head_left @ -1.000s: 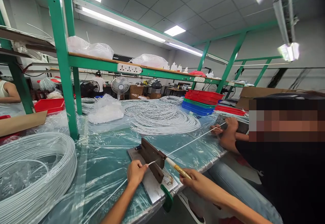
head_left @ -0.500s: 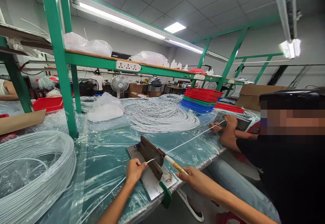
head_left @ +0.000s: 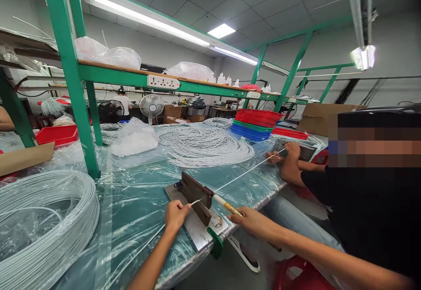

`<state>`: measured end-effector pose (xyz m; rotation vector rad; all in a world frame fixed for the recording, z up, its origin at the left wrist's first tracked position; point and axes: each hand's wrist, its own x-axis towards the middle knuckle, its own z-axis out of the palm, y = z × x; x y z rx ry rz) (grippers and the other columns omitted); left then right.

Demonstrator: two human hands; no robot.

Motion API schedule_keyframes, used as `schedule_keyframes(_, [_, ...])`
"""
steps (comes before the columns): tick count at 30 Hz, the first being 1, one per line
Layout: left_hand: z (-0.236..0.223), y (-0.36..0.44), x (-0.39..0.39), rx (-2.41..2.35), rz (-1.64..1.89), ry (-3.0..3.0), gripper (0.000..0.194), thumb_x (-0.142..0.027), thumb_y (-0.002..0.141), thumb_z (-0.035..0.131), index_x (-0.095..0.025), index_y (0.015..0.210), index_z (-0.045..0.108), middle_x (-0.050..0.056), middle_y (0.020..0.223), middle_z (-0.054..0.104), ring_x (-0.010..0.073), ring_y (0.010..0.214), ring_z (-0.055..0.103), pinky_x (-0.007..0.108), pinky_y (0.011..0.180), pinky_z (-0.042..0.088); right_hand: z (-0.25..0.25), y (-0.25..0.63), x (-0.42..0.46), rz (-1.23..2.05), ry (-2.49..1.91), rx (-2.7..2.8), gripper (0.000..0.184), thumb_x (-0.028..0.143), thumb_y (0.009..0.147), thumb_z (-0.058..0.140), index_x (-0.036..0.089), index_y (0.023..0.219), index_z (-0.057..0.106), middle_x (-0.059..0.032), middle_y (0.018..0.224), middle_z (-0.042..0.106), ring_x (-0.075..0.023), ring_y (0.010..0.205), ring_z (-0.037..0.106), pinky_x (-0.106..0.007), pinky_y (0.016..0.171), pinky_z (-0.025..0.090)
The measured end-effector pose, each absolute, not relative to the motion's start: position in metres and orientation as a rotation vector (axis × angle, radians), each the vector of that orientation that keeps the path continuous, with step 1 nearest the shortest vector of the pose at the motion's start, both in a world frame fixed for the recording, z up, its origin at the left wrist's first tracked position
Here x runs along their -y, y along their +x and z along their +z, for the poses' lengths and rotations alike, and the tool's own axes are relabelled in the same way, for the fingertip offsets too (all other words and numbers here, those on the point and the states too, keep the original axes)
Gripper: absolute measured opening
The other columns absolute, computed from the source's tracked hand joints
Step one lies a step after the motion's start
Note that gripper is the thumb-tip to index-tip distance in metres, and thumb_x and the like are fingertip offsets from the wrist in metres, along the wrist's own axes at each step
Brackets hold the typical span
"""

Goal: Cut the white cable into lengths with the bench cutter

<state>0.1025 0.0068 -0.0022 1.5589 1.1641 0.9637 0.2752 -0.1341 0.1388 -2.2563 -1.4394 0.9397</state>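
A dark metal hand cutter (head_left: 195, 193) is mounted on a flat metal plate (head_left: 197, 233) near the table's front edge. My left hand (head_left: 176, 215) pinches a thin white cable (head_left: 194, 202) just left of the cutter, and the cable enters its jaws. Behind that hand the cable trails over the table toward me. My right hand (head_left: 251, 221) is wrapped round the cutter's lever handle (head_left: 226, 205), which is white with a tan, taped-looking part. Beyond the cutter, white cable runs taut to a co-worker's hands (head_left: 291, 150). A green clamp-like part (head_left: 215, 242) sits at the plate's front corner.
A large coil of white cable (head_left: 75, 211) lies at the left, beside a green post (head_left: 74, 84). Further back are a spread of loose cable loops (head_left: 210, 145), a plastic bag (head_left: 134, 139) and stacked trays (head_left: 256, 123). A co-worker sits close at the right.
The view has shifted slightly. Both my hands keep their grips on the cable and lever handle, with little visible movement relative to the cutter.
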Motion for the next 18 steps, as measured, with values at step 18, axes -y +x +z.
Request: schedule_keyframes(18, [-0.009, 0.102, -0.006, -1.125, 0.979, 1.515, 0.049, -0.059, 0.060, 0.064, -0.020, 0.047, 0.037, -0.007, 0.044, 0.033, 0.0090, 0.046, 0.032, 0.022, 0.047, 0.020, 0.115, 0.275, 0.137, 0.685, -2.294, 1.453, 0.031, 0.024, 0.075, 0.052, 0.018, 0.050, 0.034, 0.0046, 0.046, 0.029, -0.0091, 0.046, 0.028, -0.024, 0.046, 0.017])
